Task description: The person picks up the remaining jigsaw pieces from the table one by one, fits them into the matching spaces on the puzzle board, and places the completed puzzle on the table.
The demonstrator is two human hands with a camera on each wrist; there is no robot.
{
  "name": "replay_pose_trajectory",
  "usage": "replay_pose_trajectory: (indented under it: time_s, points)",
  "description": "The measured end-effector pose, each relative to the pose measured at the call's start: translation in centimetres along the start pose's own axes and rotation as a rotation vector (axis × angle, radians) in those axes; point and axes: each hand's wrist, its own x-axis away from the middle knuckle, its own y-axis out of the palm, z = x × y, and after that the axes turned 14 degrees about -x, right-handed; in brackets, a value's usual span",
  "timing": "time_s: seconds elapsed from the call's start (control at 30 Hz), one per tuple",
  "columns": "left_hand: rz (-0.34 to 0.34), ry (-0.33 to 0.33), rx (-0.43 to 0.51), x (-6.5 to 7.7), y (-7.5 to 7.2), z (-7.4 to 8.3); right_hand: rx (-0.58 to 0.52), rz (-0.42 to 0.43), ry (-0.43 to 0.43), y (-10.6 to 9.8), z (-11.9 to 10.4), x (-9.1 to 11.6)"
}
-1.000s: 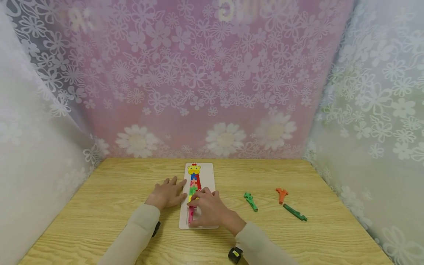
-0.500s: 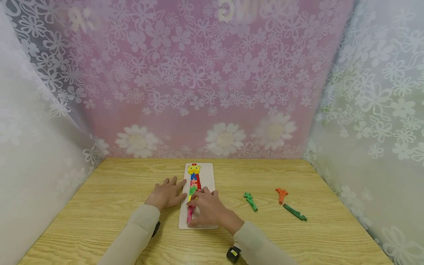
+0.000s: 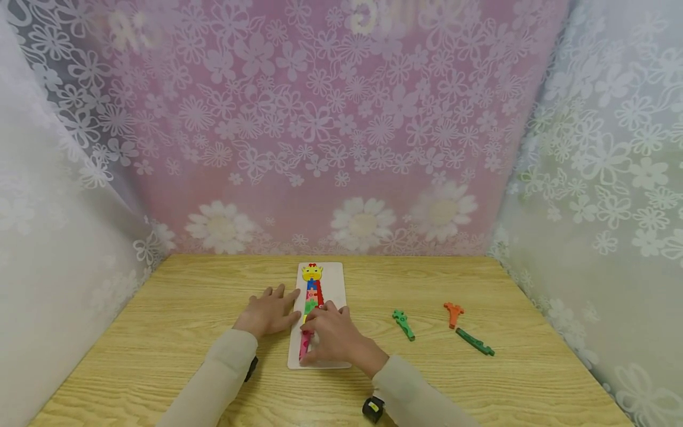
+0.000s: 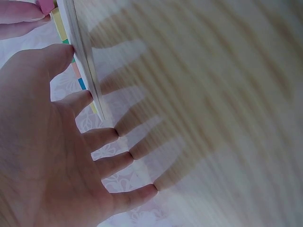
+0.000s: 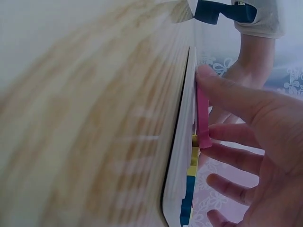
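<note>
A white puzzle board (image 3: pixel 334 281) lies on the table, bearing a giraffe with a yellow head (image 3: pixel 312 273) and a neck of coloured pieces. My right hand (image 3: pixel 338 337) pinches a long pink puzzle piece (image 3: pixel 304 346) between thumb and fingers over the near part of the board. In the right wrist view the pink piece (image 5: pixel 202 111) stands slightly proud of the board. My left hand (image 3: pixel 269 312) rests spread on the table, its thumb (image 4: pixel 61 59) and index finger at the board's left edge. The right hand hides part of the lower board.
To the right of the board on the wooden table (image 3: pixel 416 385) lie a green puzzle piece (image 3: pixel 404 325), an orange one (image 3: pixel 453 315) and a dark green one (image 3: pixel 475 342). Behind the table hangs a pink floral curtain (image 3: pixel 341 148).
My right hand has shifted slightly left, and the near end of the pink puzzle piece has swung left with it. The left hand keeps its place.
</note>
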Motion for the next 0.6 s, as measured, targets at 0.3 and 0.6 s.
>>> replay_pose_trajectory:
  time_s: [0.3, 0.6]
  points:
    - [0.001, -0.006, 0.002, 0.06, -0.04, 0.08, -0.009, 0.019, 0.045, -0.39, -0.43, 0.02]
    - [-0.003, -0.009, -0.001, -0.05, 0.05, 0.03, -0.046, -0.014, 0.08, -0.7, 0.0, 0.16]
